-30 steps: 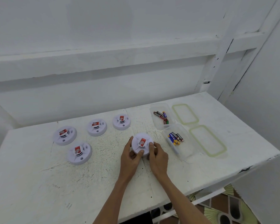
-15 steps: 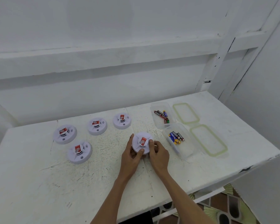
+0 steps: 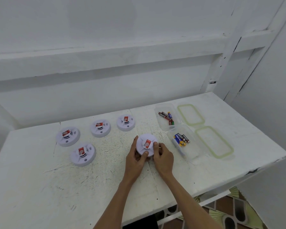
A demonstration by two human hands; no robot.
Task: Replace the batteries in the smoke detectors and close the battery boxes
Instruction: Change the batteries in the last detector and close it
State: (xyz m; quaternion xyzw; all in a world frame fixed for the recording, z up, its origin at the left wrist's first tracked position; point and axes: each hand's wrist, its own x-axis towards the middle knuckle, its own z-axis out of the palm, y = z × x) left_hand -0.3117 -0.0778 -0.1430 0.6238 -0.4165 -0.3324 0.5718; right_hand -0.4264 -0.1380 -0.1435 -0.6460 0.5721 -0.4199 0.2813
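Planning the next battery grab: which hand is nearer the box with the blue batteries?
Right. The right hand grips the detector just left of that box; the left hand grips its far side, farther away.
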